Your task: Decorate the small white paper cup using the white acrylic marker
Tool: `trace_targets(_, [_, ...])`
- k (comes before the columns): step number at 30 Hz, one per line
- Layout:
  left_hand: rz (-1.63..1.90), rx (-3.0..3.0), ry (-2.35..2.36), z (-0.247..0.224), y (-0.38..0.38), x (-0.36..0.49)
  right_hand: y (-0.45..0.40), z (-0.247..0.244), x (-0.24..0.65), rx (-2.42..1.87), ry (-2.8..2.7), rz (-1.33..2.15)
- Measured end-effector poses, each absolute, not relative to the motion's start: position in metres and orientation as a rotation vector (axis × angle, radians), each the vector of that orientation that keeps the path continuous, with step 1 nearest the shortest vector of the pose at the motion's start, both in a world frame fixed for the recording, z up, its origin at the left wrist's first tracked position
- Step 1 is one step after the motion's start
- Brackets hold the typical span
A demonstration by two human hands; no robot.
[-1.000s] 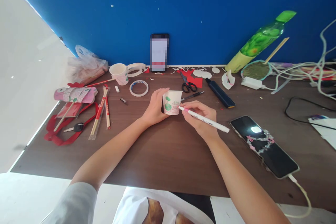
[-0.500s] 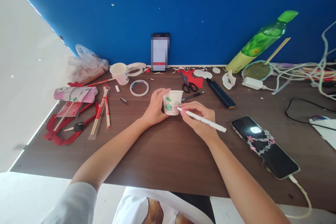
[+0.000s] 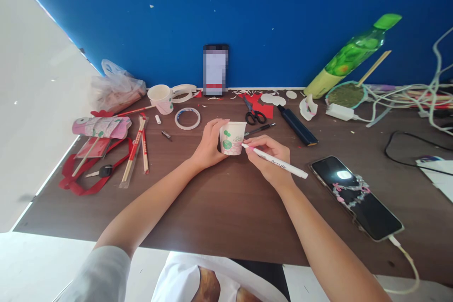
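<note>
A white paper cup [image 3: 232, 139] with green leaf prints and pink scale-like lines stands upright at the middle of the table. My left hand [image 3: 211, 144] is wrapped round its left side. In my right hand [image 3: 271, 158] is a white acrylic marker [image 3: 283, 164], its tip at the cup's lower right side. Whether the tip touches the cup is hard to tell. Behind my right hand lie a black pen [image 3: 262, 129] and black-handled scissors [image 3: 255, 117]. A small white marker cap [image 3: 157, 119] rests to the left.
Around the hands are a tape roll [image 3: 187, 118], another paper cup [image 3: 161, 99], wrapped chopsticks [image 3: 133, 153] and a dark blue box cutter-like case [image 3: 297, 126]. A phone [image 3: 382, 214] on a cable lies at right. A green bottle [image 3: 348, 61] leans against the blue partition [image 3: 265, 19].
The marker tip has shifted slightly right along the cup, and its back end has moved a little to the right. My left hand and the cup look unchanged.
</note>
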State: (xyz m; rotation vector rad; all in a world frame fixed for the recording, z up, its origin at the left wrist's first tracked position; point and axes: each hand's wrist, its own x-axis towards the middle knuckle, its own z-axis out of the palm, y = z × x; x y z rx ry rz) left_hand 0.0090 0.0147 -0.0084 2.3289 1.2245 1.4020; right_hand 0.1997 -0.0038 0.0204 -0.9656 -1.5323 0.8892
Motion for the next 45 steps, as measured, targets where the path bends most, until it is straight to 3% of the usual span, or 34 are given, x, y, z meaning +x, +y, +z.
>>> trace_targets(10, [1.401,2.323,1.242,-0.01,0.016,0.009,-0.001,0.018,0.201,-0.951,-1.498,0.95])
trace_targets(19, [1.118,2.197,1.239,-0.005,0.012,0.006,0.004,0.005,0.205,-0.828,-1.284,1.132])
trace_targets(25, [1.05,2.155,1.177,-0.001,0.01,0.006,-0.005,0.02,0.202,-0.855,-1.437,1.016])
trace_targets(35, [1.292,2.25,1.069,-0.006,0.017,0.006,-0.013,0.03,0.191,-0.963,-1.562,0.884])
trace_targets(45, [1.26,2.273,1.105,-0.005,0.016,0.005,-0.01,0.025,0.192,-0.994,-1.591,0.85])
